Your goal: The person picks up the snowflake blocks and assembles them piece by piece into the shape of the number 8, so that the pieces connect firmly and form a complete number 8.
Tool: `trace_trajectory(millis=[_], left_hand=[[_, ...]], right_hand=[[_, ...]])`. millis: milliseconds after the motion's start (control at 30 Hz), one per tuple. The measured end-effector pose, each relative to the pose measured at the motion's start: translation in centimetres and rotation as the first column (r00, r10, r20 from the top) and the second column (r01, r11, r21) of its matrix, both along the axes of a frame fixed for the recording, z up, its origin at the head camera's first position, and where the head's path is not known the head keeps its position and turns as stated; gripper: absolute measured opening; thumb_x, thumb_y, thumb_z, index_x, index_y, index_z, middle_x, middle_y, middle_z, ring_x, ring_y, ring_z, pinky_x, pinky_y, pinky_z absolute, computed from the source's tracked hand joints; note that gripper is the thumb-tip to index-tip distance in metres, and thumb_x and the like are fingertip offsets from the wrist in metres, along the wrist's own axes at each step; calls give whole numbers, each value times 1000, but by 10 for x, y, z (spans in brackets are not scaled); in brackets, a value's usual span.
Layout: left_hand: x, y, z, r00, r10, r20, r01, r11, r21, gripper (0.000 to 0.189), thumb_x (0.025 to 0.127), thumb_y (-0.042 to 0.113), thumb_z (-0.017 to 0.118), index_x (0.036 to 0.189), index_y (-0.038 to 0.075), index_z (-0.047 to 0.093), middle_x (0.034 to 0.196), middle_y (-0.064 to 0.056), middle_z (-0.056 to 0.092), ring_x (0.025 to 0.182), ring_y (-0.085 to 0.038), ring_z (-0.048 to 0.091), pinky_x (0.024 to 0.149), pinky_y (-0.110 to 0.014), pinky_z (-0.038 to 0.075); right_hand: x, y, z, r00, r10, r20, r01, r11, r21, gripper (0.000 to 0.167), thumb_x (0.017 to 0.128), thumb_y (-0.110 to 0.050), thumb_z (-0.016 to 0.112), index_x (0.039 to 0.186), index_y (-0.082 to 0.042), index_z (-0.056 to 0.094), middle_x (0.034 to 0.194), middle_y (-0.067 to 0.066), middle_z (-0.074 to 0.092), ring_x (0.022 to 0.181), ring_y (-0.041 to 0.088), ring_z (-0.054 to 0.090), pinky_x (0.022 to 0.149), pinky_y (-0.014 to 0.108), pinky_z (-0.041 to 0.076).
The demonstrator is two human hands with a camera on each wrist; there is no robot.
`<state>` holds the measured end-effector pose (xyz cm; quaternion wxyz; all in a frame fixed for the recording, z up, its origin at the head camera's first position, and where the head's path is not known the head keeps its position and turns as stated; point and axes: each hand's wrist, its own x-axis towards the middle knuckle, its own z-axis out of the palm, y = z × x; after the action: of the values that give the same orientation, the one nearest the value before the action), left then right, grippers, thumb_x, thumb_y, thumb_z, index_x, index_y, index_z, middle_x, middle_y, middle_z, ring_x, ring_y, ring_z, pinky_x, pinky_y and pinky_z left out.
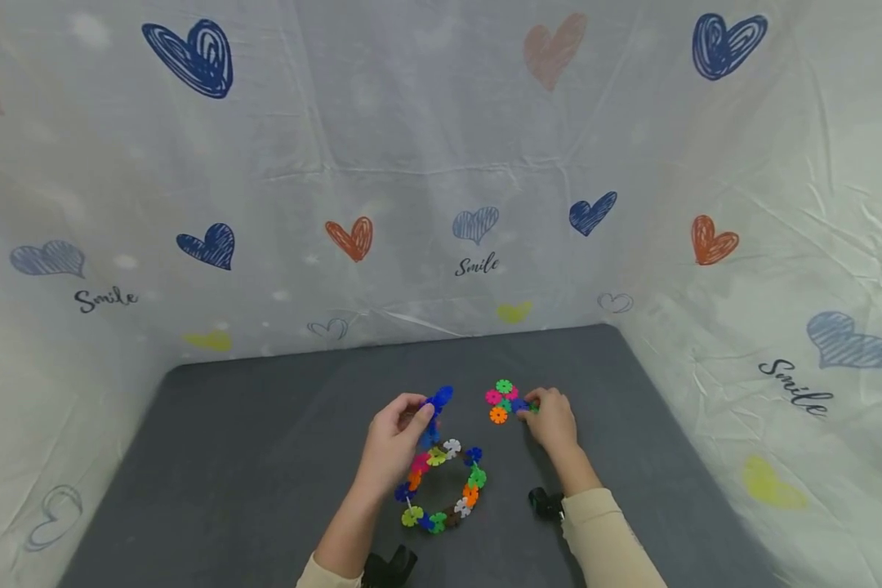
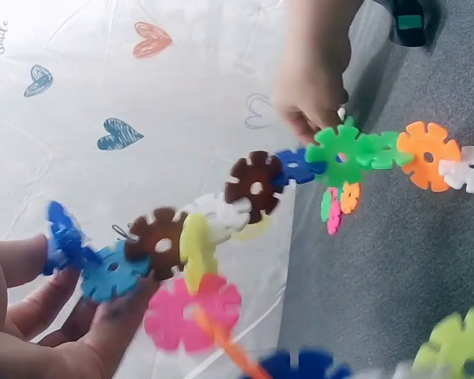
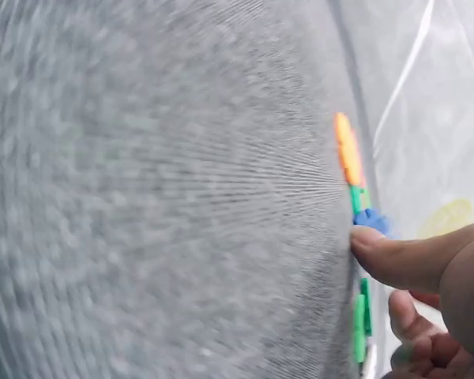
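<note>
My left hand (image 1: pixel 393 445) pinches dark blue notched plastic discs (image 1: pixel 441 398) between thumb and fingers, just above the far side of a ring of linked discs (image 1: pixel 478 476). In the left wrist view a light blue disc (image 2: pixel 114 272) meets the held blue discs and overlaps a brown disc (image 2: pixel 159 243) of the ring's chain. To the right, my right hand (image 1: pixel 554 420) is low at the table, thumb and fingertips at a blue disc (image 3: pixel 371 222) beside loose discs. Its thumb lies against that disc; the other fingers are curled.
Loose discs in green, pink and orange (image 1: pixel 498 416) lie left of the right hand. The grey table (image 1: pixel 265 457) ends at a white curtain (image 1: pixel 412 122) printed with hearts, behind and at both sides. Black wrist cameras (image 1: pixel 544 504) are strapped to both wrists.
</note>
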<state>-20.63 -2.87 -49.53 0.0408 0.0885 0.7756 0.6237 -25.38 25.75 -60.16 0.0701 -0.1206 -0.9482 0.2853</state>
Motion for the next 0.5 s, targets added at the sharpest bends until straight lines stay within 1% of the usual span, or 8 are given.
trace_trajectory(millis=[100,167,233,300,333,400,467,500], left_hand=[[1,0,0,1000,-5,-27,6,1000,20,27,101,37,61,112,15,71,97,-14,74,79,-17,65,66,-25,50],[1,0,-1,998,-1,-62,2,1000,12,26,100,39,62,109,17,73,96,-12,75,79,-16,65,67,-25,51],[2,0,-1,993,3,-117,-3,1000,1,23,99,39,64,104,19,75,96,-5,75,83,-14,68,72,-25,55],[3,1,-2,980,5,-201,-7,1000,-13,19,98,36,66,100,20,77,96,2,75,84,-12,69,74,-26,57],[3,2,-3,967,4,-254,-11,1000,-25,17,98,33,67,98,20,77,96,5,75,85,-11,69,75,-26,57],[4,3,-3,928,-2,-373,-17,999,-48,12,97,26,68,96,18,78,98,7,74,86,-10,70,78,-27,59],[4,4,-4,877,-15,-481,-21,997,-69,10,97,20,69,95,16,77,98,6,74,86,-10,70,76,-28,59],[5,4,-3,853,-22,-521,-21,997,-78,9,96,17,69,94,15,77,98,5,74,86,-9,70,76,-28,59]], right_hand=[[2,1,5,1000,12,10,-12,999,-44,20,87,-21,81,94,-8,68,99,13,63,91,32,56,79,48,49],[4,0,10,1000,25,7,-24,998,-58,18,87,-22,80,90,-11,67,97,11,65,89,31,57,78,48,49],[9,-4,18,999,41,-27,-43,995,-87,16,87,-24,81,90,-12,70,93,7,68,86,27,60,76,46,51],[17,-11,32,994,65,-92,-78,986,-150,15,87,-25,81,92,-14,74,90,3,72,82,21,63,72,40,53],[22,-15,39,986,86,-145,-114,974,-194,14,86,-25,81,94,-14,76,88,2,73,78,18,63,68,37,53],[31,-25,55,953,135,-273,-213,935,-284,15,87,-23,80,97,-12,79,86,3,76,70,14,64,61,31,52],[42,-35,70,894,182,-409,-340,870,-357,13,89,-17,78,100,-10,80,88,6,76,67,14,63,57,26,51],[46,-39,76,856,203,-476,-407,833,-376,12,89,-13,77,100,-8,80,88,7,76,67,15,63,57,25,51]])
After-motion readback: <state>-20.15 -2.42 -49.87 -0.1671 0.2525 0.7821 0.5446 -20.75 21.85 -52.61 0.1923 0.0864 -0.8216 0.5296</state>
